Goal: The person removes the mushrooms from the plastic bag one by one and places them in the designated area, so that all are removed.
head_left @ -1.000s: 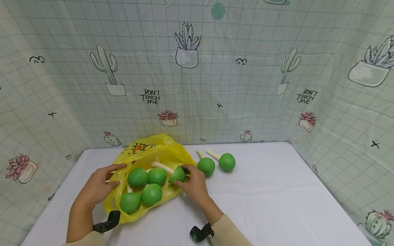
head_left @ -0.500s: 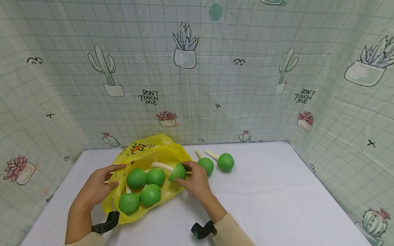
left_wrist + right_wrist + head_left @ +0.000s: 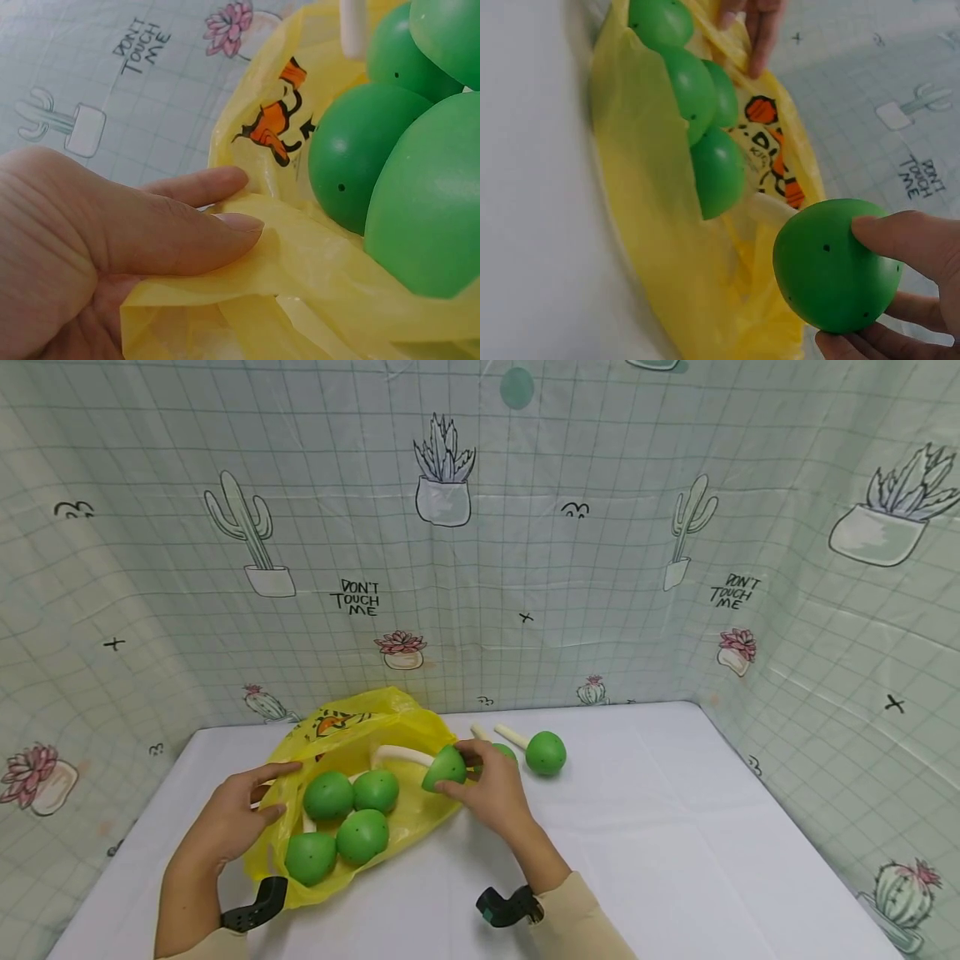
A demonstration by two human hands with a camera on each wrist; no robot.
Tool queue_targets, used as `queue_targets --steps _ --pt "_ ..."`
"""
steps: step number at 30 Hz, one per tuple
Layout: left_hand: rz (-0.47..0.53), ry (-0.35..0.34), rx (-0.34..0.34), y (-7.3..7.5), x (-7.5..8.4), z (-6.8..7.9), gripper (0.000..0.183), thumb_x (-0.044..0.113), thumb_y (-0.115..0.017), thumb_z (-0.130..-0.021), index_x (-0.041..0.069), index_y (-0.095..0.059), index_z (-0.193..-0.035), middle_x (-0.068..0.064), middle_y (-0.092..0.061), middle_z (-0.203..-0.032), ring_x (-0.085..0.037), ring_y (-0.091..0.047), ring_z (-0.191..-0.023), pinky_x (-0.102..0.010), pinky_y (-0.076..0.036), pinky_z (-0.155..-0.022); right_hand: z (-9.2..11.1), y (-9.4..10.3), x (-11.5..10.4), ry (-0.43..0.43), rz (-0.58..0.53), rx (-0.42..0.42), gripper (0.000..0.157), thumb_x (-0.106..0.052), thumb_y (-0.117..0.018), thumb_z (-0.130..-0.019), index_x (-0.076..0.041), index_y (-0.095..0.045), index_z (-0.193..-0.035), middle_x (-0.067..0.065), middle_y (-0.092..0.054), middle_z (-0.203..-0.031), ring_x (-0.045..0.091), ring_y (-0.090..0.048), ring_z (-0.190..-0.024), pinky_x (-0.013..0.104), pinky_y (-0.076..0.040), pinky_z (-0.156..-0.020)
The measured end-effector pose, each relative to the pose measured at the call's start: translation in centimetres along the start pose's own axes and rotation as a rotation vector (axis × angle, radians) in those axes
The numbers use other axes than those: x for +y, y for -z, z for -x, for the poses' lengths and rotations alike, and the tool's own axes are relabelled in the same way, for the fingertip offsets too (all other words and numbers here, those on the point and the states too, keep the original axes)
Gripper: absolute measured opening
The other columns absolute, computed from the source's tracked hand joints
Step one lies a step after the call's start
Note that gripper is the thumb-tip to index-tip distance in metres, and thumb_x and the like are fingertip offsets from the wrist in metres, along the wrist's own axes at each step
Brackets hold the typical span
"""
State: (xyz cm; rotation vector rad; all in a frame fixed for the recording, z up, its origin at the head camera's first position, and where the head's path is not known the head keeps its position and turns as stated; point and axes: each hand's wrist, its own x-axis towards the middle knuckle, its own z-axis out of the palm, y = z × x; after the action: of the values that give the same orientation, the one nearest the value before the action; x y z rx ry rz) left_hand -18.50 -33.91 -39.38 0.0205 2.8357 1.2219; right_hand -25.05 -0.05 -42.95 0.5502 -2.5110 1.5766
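One green-headed stick point(image 3: 446, 767) has shifted rightward, pinched by right hand point(image 3: 495, 787); left hand point(image 3: 232, 814) pinches yellow bag point(image 3: 414, 814).

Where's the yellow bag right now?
Head view: the yellow bag lies left of centre on the white table, between the left hand and right hand.

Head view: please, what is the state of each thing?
Yellow bag, open
Held green piece, stem toward bag
Right grip, holding that piece
Left grip, touching bag's edge
Four green pieces, inside bag
Two green pieces, lying outside on table, one partly hidden
Black wrist devices, worn
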Motion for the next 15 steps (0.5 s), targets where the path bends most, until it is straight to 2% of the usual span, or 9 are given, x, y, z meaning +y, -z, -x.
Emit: queue_targets --steps 3,7,10,15 --pt "-0.003 -0.01 0.002 0.0 0.0 -0.1 0.061 -0.013 -0.062 -0.096 -0.002 -0.048 -0.155 -0.037 -0.032 -0.162 -0.065 -0.039 -0.138 -0.073 -0.043 -0.106 -0.2 0.8 0.1 -0.002 -0.009 0.018 0.056 -0.012 -0.092 -0.081 0.002 -0.067 -0.13 0.015 -0.072 -0.121 0.031 -0.069 -0.111 0.045 -0.061 -0.093" --pt "-0.003 -0.004 -0.001 0.0 0.0 -0.1 0.061 -0.012 -0.062 -0.097 -0.001 -0.047 -0.155 -0.036 -0.031 -0.162 -0.065 -0.038 -0.139 -0.073 -0.042 -0.107 -0.4 1.9 0.2 -0.021 -0.034 0.033 0.057 -0.012 -0.092 -0.081 0.003 -0.068 -0.131 0.016 -0.071 -0.121 0.031 -0.069 -0.111 0.041 -0.062 -0.092" --pt "0.0 0.004 -0.007 0.0 0.1 -0.1 0.061 -0.012 -0.062 -0.097 -0.001 -0.047 -0.156 -0.036 -0.031 -0.162 -0.065 -0.038 -0.139 -0.073 -0.041 -0.107 -0.6 2.7 0.3 -0.051 -0.036 0.045 0.056 -0.013 -0.092 -0.081 0.002 -0.068 -0.13 0.015 -0.071 -0.12 0.03 -0.068 -0.111 0.038 -0.062 -0.092" --pt "0.003 0.017 -0.014 -0.1 0.1 0.0 0.062 -0.013 -0.061 -0.096 -0.001 -0.046 -0.156 -0.036 -0.03 -0.162 -0.065 -0.038 -0.139 -0.072 -0.042 -0.107 -0.7 4.2 0.6 -0.113 -0.036 0.076 0.054 -0.014 -0.09 -0.084 0.001 -0.068 -0.131 0.014 -0.071 -0.118 0.029 -0.067 -0.111 0.04 -0.061 -0.094"
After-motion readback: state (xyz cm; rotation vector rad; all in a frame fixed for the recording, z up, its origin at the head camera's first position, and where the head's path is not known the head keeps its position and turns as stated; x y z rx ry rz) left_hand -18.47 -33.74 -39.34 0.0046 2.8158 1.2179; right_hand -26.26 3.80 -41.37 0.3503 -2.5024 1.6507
